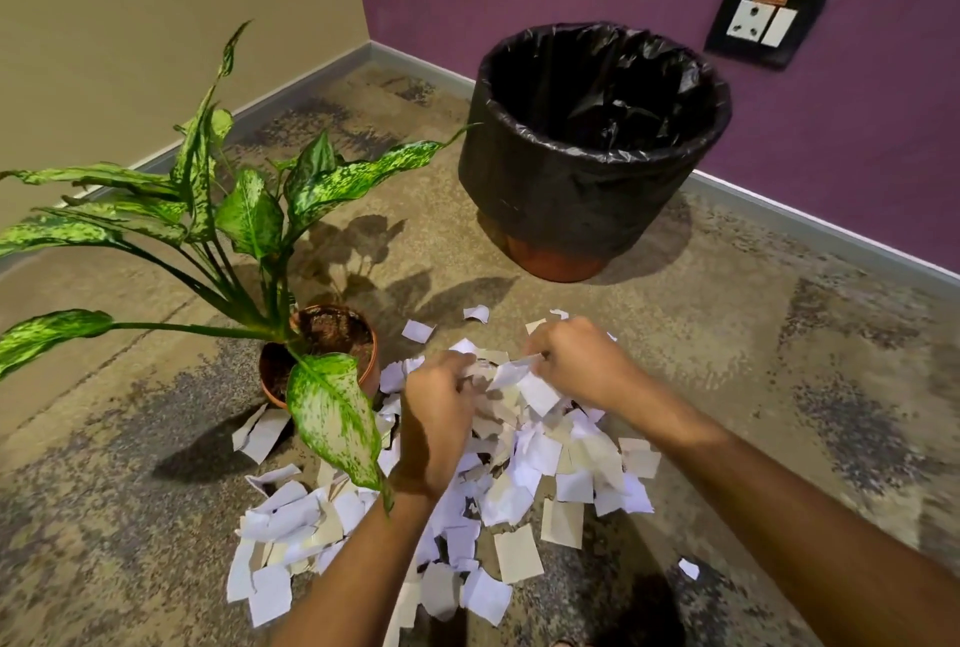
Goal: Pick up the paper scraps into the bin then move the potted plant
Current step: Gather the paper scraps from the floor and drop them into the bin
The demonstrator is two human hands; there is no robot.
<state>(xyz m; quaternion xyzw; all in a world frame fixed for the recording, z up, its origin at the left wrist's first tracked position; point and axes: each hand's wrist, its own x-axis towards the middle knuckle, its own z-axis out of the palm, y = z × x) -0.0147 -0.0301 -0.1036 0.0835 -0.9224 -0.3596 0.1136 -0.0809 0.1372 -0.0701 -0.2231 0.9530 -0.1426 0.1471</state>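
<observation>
White and beige paper scraps (524, 485) lie in a loose heap on the speckled floor in front of me. My left hand (436, 418) and my right hand (576, 360) are both closed around bunches of scraps at the far side of the heap. A potted plant (322, 350) with long mottled green leaves in a terracotta pot stands just left of the heap, one leaf hanging over my left wrist. The bin (592, 153), lined with a black bag, stands beyond the heap near the purple wall; I see nothing but the liner inside.
The beige wall and the purple wall meet in a corner behind the plant and bin. A wall socket (761, 23) sits on the purple wall right of the bin. One stray scrap (689, 568) lies apart at lower right. A few scraps (260, 433) lie under the pot's edge.
</observation>
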